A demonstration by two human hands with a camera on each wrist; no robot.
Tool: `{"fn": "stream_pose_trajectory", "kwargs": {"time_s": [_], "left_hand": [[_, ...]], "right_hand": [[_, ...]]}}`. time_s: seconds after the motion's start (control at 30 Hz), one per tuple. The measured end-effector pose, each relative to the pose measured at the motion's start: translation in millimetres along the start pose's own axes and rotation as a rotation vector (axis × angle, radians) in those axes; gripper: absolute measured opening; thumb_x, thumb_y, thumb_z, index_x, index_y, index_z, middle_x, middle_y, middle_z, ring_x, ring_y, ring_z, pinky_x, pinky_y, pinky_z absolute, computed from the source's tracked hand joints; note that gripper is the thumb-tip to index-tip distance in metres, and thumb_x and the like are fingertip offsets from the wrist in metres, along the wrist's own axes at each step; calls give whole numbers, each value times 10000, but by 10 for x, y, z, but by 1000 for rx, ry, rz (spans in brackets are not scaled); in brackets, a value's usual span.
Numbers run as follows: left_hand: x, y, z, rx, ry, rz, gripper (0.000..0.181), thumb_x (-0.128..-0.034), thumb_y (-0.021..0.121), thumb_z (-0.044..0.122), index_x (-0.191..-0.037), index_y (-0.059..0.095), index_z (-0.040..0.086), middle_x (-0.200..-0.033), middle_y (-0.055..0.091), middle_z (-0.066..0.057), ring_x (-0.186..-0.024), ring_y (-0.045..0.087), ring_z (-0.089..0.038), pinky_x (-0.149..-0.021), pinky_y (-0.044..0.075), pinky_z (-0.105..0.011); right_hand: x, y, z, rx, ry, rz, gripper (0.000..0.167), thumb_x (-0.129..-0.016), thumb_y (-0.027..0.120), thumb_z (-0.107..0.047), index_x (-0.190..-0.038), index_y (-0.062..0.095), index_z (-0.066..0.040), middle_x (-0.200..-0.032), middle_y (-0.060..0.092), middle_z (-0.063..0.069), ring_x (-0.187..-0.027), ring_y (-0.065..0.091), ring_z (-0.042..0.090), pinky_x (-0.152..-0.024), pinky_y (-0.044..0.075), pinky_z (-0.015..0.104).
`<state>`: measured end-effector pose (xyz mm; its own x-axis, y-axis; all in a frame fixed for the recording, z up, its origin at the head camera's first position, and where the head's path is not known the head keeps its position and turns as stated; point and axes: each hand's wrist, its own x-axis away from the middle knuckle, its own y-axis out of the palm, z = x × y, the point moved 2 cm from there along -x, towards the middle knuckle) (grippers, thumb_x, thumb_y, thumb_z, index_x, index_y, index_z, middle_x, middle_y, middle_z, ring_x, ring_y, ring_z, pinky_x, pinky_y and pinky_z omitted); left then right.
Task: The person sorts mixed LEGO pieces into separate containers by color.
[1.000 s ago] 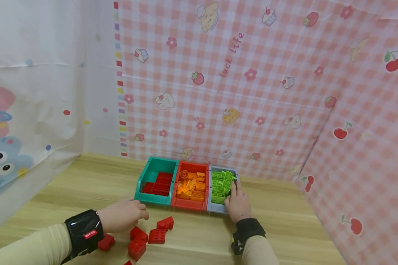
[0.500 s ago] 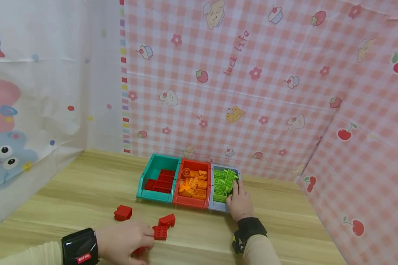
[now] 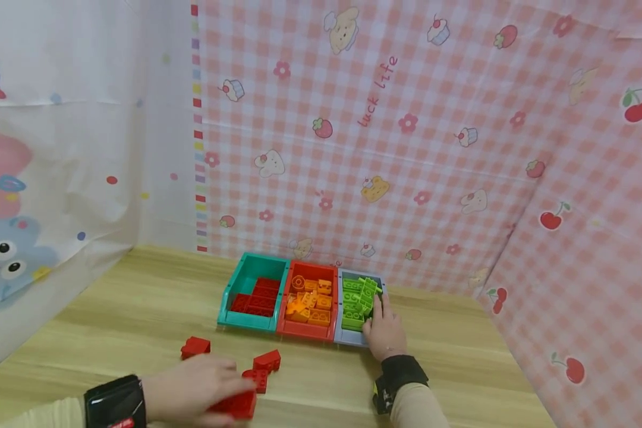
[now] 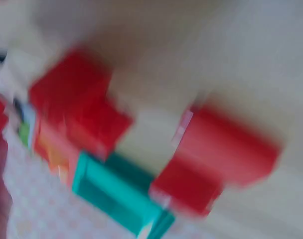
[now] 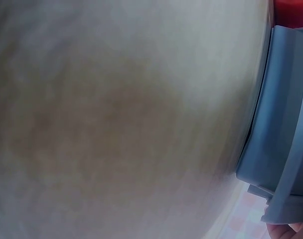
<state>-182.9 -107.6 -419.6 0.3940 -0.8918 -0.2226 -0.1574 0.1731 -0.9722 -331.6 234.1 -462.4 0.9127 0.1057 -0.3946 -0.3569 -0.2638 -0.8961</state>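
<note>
In the head view my left hand [image 3: 192, 389] grips a red toy brick [image 3: 241, 405] low over the table, partly hidden by the fingers. The left wrist view is blurred. Loose red bricks lie around this hand: one [image 3: 195, 347] behind it, a slanted one [image 3: 267, 360] and a studded one [image 3: 259, 378] to its right. My right hand [image 3: 386, 334] rests at the front right corner of the grey bin [image 3: 351, 337], its fingers fairly straight along the side wall. In the right wrist view fingertips [image 5: 286, 231] show beside the rim. Green bricks [image 3: 361, 302] lie in this bin.
Left of the grey bin stand a red bin [image 3: 306, 330] with orange bricks [image 3: 309, 300] and a teal bin [image 3: 248, 321] with dark red bricks [image 3: 257, 296]. The bins touch in a row on the wooden table [image 3: 449, 380]. Printed curtains [image 3: 353, 154] hang behind.
My left hand has come down to the near red bricks and taken one, then moved slightly right. One red brick now shows behind it. The right hand has stayed at the grey bin.
</note>
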Motion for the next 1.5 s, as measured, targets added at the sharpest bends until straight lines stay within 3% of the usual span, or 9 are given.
{"fn": "stream_pose_trajectory", "kwargs": {"time_s": [0.1, 0.23, 0.33, 0.4, 0.57, 0.63, 0.97, 1.23, 1.5], "left_hand": [[-227, -106, -353, 11, -238, 160, 477, -906, 583, 400, -1293, 522, 127, -950, 604, 30, -649, 495, -27, -583, 446, -193], [-547, -60, -903, -248, -378, 294, 363, -861, 679, 238, -1161, 525, 103, -1104, 549, -166, -413, 349, -58, -410, 345, -189], [-698, 48, -1186, -449, -485, 260, 282, -842, 693, 135, -1037, 497, 79, -1053, 526, -208, -357, 270, -101, -359, 291, -214], [-761, 124, -1300, -519, -562, 188, 222, -836, 687, 87, -958, 504, 56, -950, 521, -194, -374, 310, -129, -366, 338, -244], [-858, 284, -1466, -565, -735, 39, 102, -858, 648, 60, -774, 595, 37, -821, 510, -160, -534, 480, -223, -508, 470, -332], [-891, 335, -1503, -567, -780, 24, 111, -880, 619, 66, -778, 636, 26, -834, 528, -173, -596, 519, -255, -549, 490, -336], [-1078, 291, -1420, -379, -911, 75, 161, -893, 561, -6, -818, 696, -52, -864, 515, -248, -642, 551, -304, -596, 514, -380], [-959, 421, -1504, -468, -796, 41, 198, -838, 600, 2, -671, 695, 49, -704, 608, -135, -642, 553, -260, -619, 501, -366], [-862, 456, -1566, -415, -752, -130, 258, -851, 586, 16, -628, 654, 127, -683, 630, -55, -757, 553, -267, -955, 311, -498]], "right_hand": [[-10, -1, 31, -4, 1, 21, 588, -893, 492, -197, -1420, 332, 11, -1448, 306, 231, -1005, 488, 438, -878, 383, 514], [11, 12, 46, 20, 2, 44, 582, -876, 521, -186, -1399, 370, 18, -1424, 342, 236, -993, 500, 441, -873, 389, 514], [47, 46, 21, 42, -6, 52, 574, -870, 528, -190, -1389, 391, 14, -1411, 366, 231, -957, 515, 429, -847, 403, 507], [69, 76, -6, 43, -11, 59, 569, -865, 529, -190, -1383, 404, 9, -1405, 380, 224, -915, 523, 418, -819, 413, 500], [105, 120, -64, 30, -17, 74, 561, -855, 537, -188, -1370, 425, 5, -1390, 401, 219, -873, 522, 399, -789, 420, 488], [107, 121, -69, 23, -10, 73, 563, -851, 542, -187, -1369, 427, 3, -1389, 403, 217, -875, 521, 395, -787, 423, 486], [24, -3, -45, -12, 40, 45, 582, -872, 519, -208, -1407, 376, -28, -1439, 343, 187, -967, 499, 393, -816, 432, 499], [36, -21, -67, 1, 26, 33, 576, -882, 523, -200, -1405, 372, -13, -1437, 342, 193, -958, 503, 384, -817, 430, 484], [18, -14, -24, -25, 29, 35, 589, -878, 511, -196, -1413, 353, -8, -1450, 317, 197, -994, 500, 407, -835, 427, 503]]}}
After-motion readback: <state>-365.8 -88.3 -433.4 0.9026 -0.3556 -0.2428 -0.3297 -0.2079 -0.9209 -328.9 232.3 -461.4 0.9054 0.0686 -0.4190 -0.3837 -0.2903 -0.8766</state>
